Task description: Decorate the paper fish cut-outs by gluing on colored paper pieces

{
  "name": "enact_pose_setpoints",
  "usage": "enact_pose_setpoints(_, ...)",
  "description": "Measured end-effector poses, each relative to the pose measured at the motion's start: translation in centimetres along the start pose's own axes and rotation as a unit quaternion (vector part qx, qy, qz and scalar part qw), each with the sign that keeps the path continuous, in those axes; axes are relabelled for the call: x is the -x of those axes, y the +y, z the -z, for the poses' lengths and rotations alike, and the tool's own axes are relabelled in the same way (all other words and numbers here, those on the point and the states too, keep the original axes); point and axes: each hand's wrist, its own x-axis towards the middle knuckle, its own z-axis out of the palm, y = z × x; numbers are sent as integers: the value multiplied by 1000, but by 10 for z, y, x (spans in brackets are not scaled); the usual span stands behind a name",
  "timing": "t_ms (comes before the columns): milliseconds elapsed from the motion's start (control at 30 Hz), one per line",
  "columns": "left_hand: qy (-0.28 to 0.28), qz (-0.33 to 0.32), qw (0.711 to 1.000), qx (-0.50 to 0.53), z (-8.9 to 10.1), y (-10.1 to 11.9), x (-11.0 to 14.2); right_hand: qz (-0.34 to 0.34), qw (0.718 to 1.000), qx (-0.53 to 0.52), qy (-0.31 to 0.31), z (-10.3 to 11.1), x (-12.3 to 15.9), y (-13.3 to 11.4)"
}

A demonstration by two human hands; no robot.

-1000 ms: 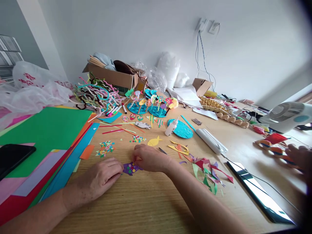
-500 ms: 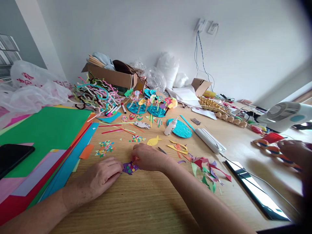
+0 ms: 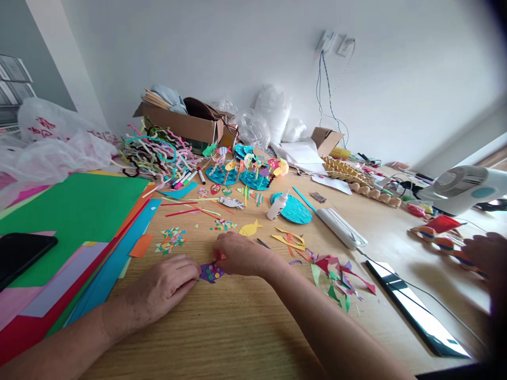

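Note:
A purple paper fish (image 3: 211, 273) dotted with small coloured paper circles lies on the table between my hands. My left hand (image 3: 172, 282) rests at its left end, fingers together and pressed on its edge. Over its upper right side bends my right hand (image 3: 243, 254), its fingers pinched downward; the fingertips and anything in them are hidden. Just beyond are small heaps of paper confetti (image 3: 172, 240) and coloured dots (image 3: 224, 225). A yellow paper fish (image 3: 249, 228) lies past my right hand, and a white glue bottle (image 3: 278, 206) stands farther back.
Coloured paper sheets (image 3: 83, 206) with a black phone (image 3: 27, 258) fill the left. Paper scraps (image 3: 336, 277), a power strip (image 3: 343, 228) and a shiny dark slab (image 3: 415, 309) lie right. Another person's hand (image 3: 481, 250) is at the right edge. Blue discs (image 3: 255, 180) carry paper fish behind.
My right hand has shifted very slightly over the purple fish; my left hand stays put. The other person's hand at the right edge has moved a little.

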Motion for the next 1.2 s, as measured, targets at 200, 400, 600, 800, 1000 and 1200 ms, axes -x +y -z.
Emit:
enact_pose_setpoints(200,8,0,1000,0,-1,-1,1,9,999,-39,5,0,3,6)
enact_pose_setpoints(400,8,2,1000,-1,-1,0,0,6,998,-65,26,-2,7,6)
enact_pose_setpoints(600,10,0,1000,2,1,2,-2,5,996,-76,38,-7,9,5)
enact_pose_setpoints(800,10,3,1000,1,1,3,-2,4,995,-86,43,-8,8,6)
enact_pose_setpoints(1000,8,2,1000,6,2,3,-3,7,993,-103,62,-12,7,8)
enact_pose_setpoints(1200,6,5,1000,9,1,2,-2,30,990,-120,70,-16,7,10)
